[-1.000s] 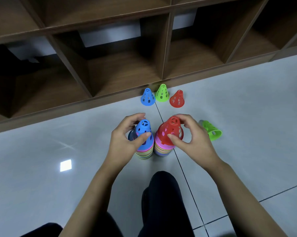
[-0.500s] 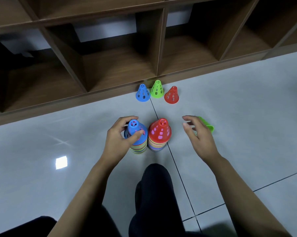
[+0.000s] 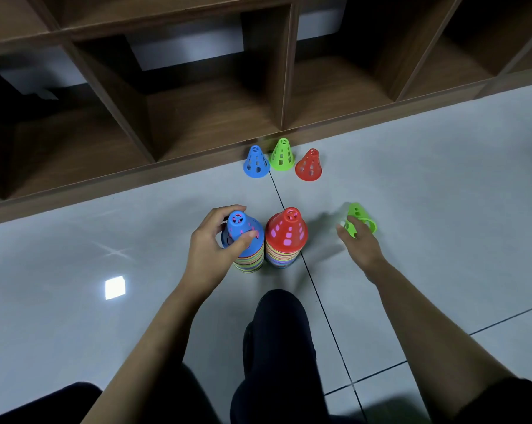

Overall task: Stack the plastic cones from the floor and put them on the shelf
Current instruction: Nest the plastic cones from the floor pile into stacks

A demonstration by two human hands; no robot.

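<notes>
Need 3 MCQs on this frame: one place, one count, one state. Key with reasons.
1. Where is the tipped green cone? A) atop a stack B) right of the red-topped stack C) between the stacks
2. Single upright cones by the shelf? A) two B) five C) three
3. The left hand? A) grips the blue-topped stack B) hangs idle C) holds a loose cone
Key: 1B, it lies past that stack, by the right hand; 2C, blue cone, standing green cone, red cone; 3A, fingers curl round its top.
</notes>
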